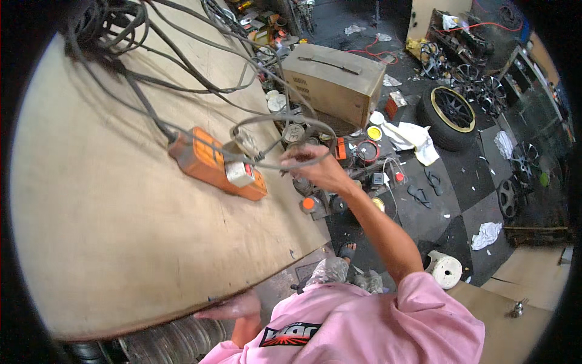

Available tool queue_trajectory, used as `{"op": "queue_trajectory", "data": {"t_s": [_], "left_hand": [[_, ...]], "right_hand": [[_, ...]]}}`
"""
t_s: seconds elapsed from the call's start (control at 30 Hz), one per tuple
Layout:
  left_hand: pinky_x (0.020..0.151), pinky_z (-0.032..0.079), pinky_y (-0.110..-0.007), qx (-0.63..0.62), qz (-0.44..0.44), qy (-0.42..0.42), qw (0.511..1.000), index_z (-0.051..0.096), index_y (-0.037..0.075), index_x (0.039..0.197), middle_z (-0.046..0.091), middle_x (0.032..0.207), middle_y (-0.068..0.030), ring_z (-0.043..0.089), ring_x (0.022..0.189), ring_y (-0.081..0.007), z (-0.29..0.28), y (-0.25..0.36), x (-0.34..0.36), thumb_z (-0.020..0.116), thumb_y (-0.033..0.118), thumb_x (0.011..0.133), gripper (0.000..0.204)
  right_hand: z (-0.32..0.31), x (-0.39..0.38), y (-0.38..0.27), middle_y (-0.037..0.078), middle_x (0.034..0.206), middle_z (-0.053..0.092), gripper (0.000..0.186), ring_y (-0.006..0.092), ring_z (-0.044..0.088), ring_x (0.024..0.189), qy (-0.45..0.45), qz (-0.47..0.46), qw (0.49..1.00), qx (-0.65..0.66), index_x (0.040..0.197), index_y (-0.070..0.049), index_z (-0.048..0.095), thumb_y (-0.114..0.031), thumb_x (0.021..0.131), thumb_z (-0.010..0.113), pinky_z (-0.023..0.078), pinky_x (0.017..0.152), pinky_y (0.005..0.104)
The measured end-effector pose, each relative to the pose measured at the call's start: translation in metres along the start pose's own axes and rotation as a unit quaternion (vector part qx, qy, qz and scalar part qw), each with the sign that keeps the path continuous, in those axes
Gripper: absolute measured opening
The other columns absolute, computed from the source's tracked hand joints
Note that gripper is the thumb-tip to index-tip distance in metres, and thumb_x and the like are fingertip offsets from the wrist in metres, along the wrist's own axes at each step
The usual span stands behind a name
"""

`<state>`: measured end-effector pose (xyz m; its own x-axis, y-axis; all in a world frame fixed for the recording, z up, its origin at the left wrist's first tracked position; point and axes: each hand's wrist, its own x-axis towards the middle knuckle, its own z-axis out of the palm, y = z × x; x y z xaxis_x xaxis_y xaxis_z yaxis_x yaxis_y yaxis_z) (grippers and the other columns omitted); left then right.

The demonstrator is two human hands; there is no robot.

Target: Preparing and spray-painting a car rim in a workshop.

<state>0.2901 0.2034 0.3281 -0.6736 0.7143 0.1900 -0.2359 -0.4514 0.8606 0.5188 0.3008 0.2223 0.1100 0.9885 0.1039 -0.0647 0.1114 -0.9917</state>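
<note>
Right of the power strip [203,161], a cable [315,122] crosses the curled right hand [312,167], grip unclear. Below the strip, the blurred left hand's [233,306] state is unclear.

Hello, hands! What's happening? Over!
Right hand beside orange power strip, grip unclear. Left hand near wooden tabletop. White adapter on strip. Cable loop crosses before right hand.

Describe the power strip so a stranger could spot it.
Find the big pale board on the left. Near its right edge, left of the right hand, lies the power strip. Its long orange body and white adapter set it apart from the dark cables.
</note>
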Motion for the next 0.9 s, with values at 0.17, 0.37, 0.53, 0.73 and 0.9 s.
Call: {"op": "queue_trajectory", "data": {"t_s": [0.17,0.37,0.53,0.73,0.9], "left_hand": [[0.12,0.025,-0.047,0.032,0.031,0.026,0.999,0.032,0.006,0.154,0.03,0.16,-0.0125,0.032,0.144,-0.0294,0.004,-0.004,-0.002,0.031,0.074,0.098,0.088],[0.12,0.025,-0.047,0.053,0.055,0.06,0.995,0.032,0.005,0.154,0.03,0.16,-0.0128,0.033,0.144,-0.0297,-0.006,-0.004,0.001,0.031,0.073,0.098,0.088],[0.12,0.026,-0.047,0.078,0.082,0.097,0.989,0.032,0.005,0.154,0.03,0.16,-0.0132,0.033,0.143,-0.03,-0.016,0.0,0.002,0.031,0.073,0.098,0.089],[0.119,0.027,-0.047,0.085,0.106,0.12,0.983,0.032,0.004,0.154,0.03,0.159,-0.0137,0.034,0.143,-0.0304,-0.016,-0.003,0.003,0.031,0.073,0.098,0.089],[0.119,0.027,-0.047,0.095,0.125,0.133,0.979,0.032,0.004,0.154,0.03,0.159,-0.0141,0.034,0.143,-0.0308,-0.013,-0.006,0.001,0.03,0.073,0.098,0.089]], "right_hand": [[0.019,-0.014,-0.03,0.008,0.089,0.072,0.023,0.0118,0.066,0.078,-0.029,0.017,0.981,0.189,0.109,0.004,0.071,-0.013,0.094,0.072,0.055,0.072,0.0273],[0.024,-0.009,-0.027,0.008,0.099,0.071,0.03,0.0133,0.067,0.085,-0.038,-0.01,0.967,0.252,0.119,0.004,0.065,-0.011,0.094,0.072,0.056,0.078,0.0275],[0.029,-0.023,-0.018,0.011,0.098,0.07,0.025,0.0171,0.07,0.084,-0.027,0.033,0.965,0.259,0.116,0.004,0.067,-0.005,0.093,0.071,0.058,0.073,0.0276],[0.033,-0.017,-0.014,0.014,0.098,0.07,0.023,0.0218,0.073,0.087,-0.019,0.009,0.962,0.272,0.113,0.006,0.068,0.003,0.09,0.07,0.061,0.074,0.031],[0.03,-0.015,-0.022,0.011,0.098,0.072,0.023,0.0149,0.068,0.087,-0.069,-0.036,0.98,0.181,0.112,0.002,0.071,-0.002,0.09,0.073,0.055,0.075,0.0285]]}}
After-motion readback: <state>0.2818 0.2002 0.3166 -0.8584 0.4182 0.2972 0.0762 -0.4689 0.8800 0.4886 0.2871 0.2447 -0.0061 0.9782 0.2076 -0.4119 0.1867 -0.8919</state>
